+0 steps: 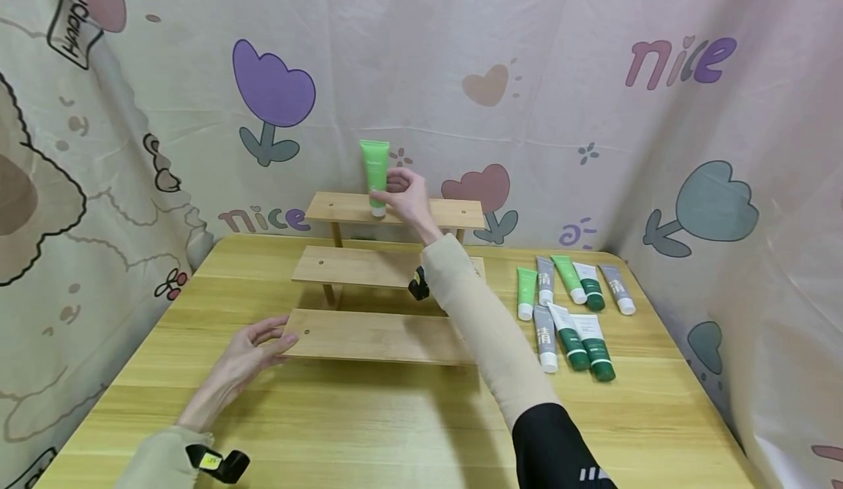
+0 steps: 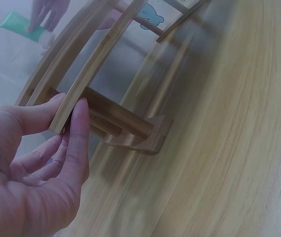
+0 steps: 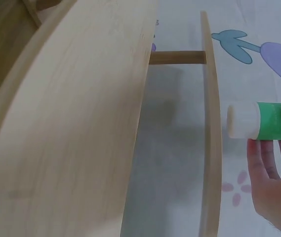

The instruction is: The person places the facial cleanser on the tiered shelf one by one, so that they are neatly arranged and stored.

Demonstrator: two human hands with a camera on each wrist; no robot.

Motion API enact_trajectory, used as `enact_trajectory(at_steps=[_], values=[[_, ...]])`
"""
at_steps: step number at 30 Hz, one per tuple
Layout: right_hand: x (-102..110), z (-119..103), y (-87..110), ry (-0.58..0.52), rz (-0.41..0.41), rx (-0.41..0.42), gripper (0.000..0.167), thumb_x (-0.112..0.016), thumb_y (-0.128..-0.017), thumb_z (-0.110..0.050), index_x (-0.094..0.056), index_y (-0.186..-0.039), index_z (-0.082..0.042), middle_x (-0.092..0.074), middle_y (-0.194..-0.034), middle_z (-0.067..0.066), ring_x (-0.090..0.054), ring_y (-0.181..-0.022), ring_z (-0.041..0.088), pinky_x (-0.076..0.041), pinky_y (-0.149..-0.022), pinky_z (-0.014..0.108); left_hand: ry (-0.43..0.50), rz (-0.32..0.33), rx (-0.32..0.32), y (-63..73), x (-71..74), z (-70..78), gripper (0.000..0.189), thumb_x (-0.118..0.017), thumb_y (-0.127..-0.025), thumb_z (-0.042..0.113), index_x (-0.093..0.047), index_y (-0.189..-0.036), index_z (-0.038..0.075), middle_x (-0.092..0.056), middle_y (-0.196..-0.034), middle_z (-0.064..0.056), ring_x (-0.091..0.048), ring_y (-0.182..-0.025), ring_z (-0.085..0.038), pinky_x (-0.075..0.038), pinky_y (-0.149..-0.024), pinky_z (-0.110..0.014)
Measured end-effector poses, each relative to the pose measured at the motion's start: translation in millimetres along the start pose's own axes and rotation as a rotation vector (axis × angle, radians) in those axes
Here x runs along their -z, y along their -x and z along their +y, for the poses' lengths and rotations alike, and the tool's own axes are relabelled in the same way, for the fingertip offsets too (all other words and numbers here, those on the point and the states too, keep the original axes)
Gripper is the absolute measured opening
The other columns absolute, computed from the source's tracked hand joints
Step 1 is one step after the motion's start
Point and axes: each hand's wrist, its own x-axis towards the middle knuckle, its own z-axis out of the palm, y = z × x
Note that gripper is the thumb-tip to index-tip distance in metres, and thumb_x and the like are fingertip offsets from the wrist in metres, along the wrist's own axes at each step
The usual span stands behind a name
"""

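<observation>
A three-tier wooden shelf rack (image 1: 375, 337) stands on the table. My right hand (image 1: 410, 198) holds a light green tube (image 1: 375, 163) upright, white cap down, over the top tier (image 1: 435, 212). In the right wrist view, the tube's white cap (image 3: 243, 120) is close to the edge of that top board (image 3: 212, 148). My left hand (image 1: 253, 350) pinches the left end of the lowest board (image 2: 76, 94) between thumb and fingers. The left wrist view shows the rack's leg and foot (image 2: 152, 136) on the tabletop.
Right of the rack, several tubes lie on the table (image 1: 329, 423): green ones (image 1: 526, 288), grey ones (image 1: 545, 335), and white-and-dark-green ones (image 1: 594, 342). A patterned curtain (image 1: 408, 72) hangs right behind the table and along both sides.
</observation>
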Motion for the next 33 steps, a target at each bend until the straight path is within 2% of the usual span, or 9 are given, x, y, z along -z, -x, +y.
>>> enact_trajectory(at_steps=[12, 21, 33], values=[[-23, 10, -10.7, 0.022, 0.036, 0.003, 0.044, -0.08, -0.082, 0.001, -0.064, -0.123, 0.0, -0.07, -0.124, 0.019, -0.069, -0.113, 0.032, -0.06, -0.1, 0.031, 0.011, 0.004, -0.006, 2.4, 0.1, -2.1, 0.07, -0.063, -0.101, 0.013, -0.024, -0.153, -0.013, -0.059, -0.114, 0.004, -0.065, -0.097, -0.002, -0.064, -0.088, -0.025], [-32, 14, -16.7, -0.012, 0.06, 0.028, 0.045, -0.08, -0.081, 0.004, -0.065, -0.123, 0.0, -0.071, -0.124, 0.019, -0.069, -0.112, 0.03, -0.061, -0.098, 0.027, 0.022, -0.005, -0.013, 1.0, 1.5, -1.3, 0.071, -0.063, -0.101, 0.014, -0.022, -0.154, -0.012, -0.058, -0.114, 0.003, -0.065, -0.098, -0.002, -0.064, -0.09, -0.027], [-37, 16, -17.4, 0.027, 0.066, 0.033, 0.043, -0.079, -0.084, -0.001, -0.064, -0.124, -0.002, -0.07, -0.125, 0.017, -0.069, -0.114, 0.03, -0.06, -0.101, 0.033, 0.02, -0.009, -0.009, -0.5, 1.3, -2.1, 0.073, -0.063, -0.101, 0.014, -0.021, -0.154, -0.012, -0.056, -0.116, 0.0, -0.065, -0.097, -0.002, -0.064, -0.09, -0.027]])
